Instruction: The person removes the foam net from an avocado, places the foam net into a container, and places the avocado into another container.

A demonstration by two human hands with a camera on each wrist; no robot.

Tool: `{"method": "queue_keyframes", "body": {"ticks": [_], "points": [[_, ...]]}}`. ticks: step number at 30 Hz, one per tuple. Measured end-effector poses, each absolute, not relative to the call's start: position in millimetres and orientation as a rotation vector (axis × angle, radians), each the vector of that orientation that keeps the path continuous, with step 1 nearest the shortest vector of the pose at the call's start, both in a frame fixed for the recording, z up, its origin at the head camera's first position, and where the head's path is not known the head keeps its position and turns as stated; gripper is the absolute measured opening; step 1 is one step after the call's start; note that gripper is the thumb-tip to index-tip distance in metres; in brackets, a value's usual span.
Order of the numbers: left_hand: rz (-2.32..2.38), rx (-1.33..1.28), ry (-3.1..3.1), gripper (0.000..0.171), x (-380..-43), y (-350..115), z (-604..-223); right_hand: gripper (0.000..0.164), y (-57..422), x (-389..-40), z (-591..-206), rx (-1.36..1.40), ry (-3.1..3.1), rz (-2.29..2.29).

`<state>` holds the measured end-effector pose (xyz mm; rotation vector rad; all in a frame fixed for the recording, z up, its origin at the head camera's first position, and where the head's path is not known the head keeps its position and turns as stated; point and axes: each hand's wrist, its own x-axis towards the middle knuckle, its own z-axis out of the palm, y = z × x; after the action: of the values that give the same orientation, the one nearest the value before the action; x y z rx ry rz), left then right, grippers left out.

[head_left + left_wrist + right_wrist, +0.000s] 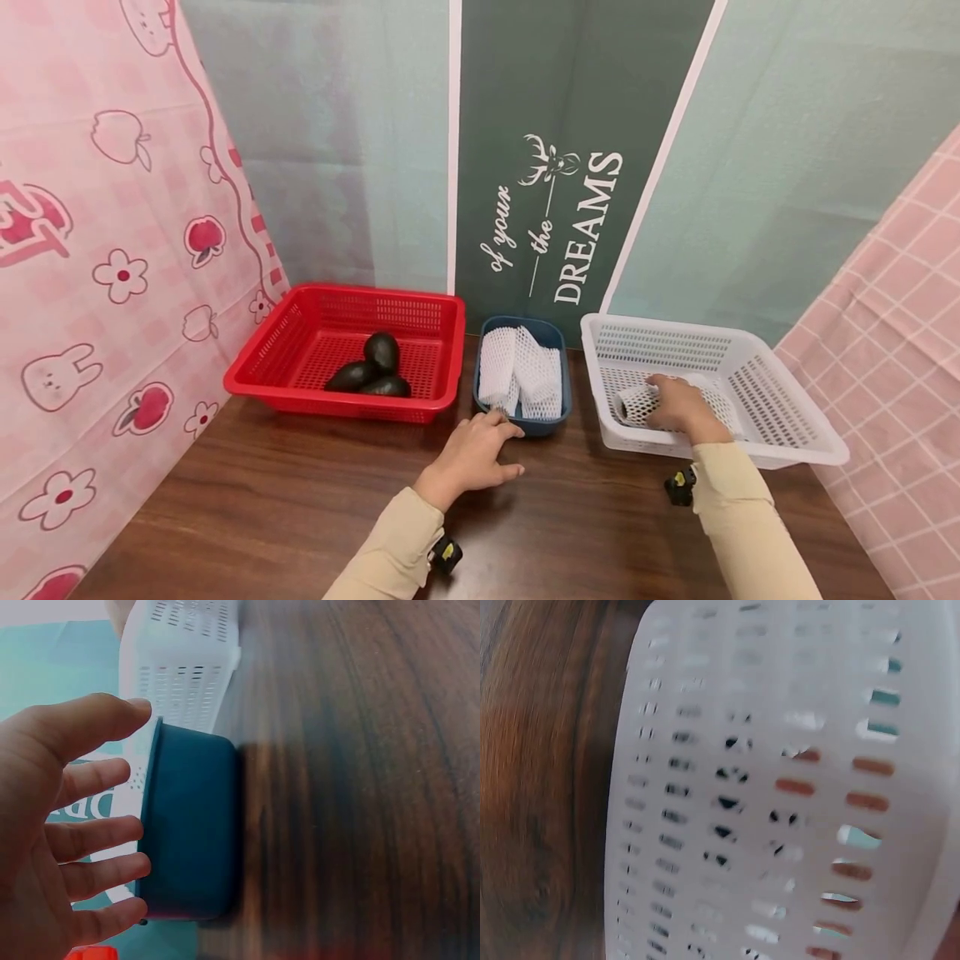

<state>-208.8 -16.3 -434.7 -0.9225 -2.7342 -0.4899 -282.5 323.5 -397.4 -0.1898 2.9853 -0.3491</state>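
My left hand [476, 450] reaches to the near rim of a small blue box [540, 428], its fingertips right at the edge. White foam net sleeves [498, 362] lie in that box. In the left wrist view the fingers of this hand [71, 825] are spread and fairly straight beside the box's wall [191, 825]. Inside the white basket [810, 452], my right hand [682, 407] grips a dark avocado in a white foam net [636, 404]. The right wrist view is mostly filled by the basket's slotted wall [922, 675], with dark and skin-toned patches behind the slots.
On the left stands a red basket [337, 406] holding three bare dark avocados [382, 352]. More white netting [716, 406] lies in the white basket behind my right hand. Printed cloths [360, 167] hang behind and at both sides of the wooden table [570, 525].
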Motion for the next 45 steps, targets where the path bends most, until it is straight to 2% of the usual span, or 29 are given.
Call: {"method": "queue_keyframes", "body": {"ticks": [13, 18, 31, 37, 45], "points": [[-0.436, -0.915, -2.79, 0.041, -209.0, -9.4, -449.7, 0.083, 329.7, -288.9, -414.0, -0.245, 2.938, -0.364], [-0.461, -0.929, -2.799, 0.041, -209.7, -11.1, -453.8, 0.08, 329.2, -291.0, -416.4, -0.28, 2.935, -0.356], [-0.47, -0.904, -2.842, 0.04, -215.8, -17.6, -458.2, 0.071, 327.5, -290.5, -415.5, -0.162, 2.926, -0.343], [-0.472, -0.907, -2.864, 0.04, -216.4, -19.9, -452.9, 0.074, 329.1, -292.7, -416.2, -0.087, 2.914, -0.307], [-0.498, -0.912, -2.826, 0.04, -213.5, -27.1, -425.5, 0.082, 327.8, -291.0, -401.6, -0.053, 2.983, -0.342]]}}
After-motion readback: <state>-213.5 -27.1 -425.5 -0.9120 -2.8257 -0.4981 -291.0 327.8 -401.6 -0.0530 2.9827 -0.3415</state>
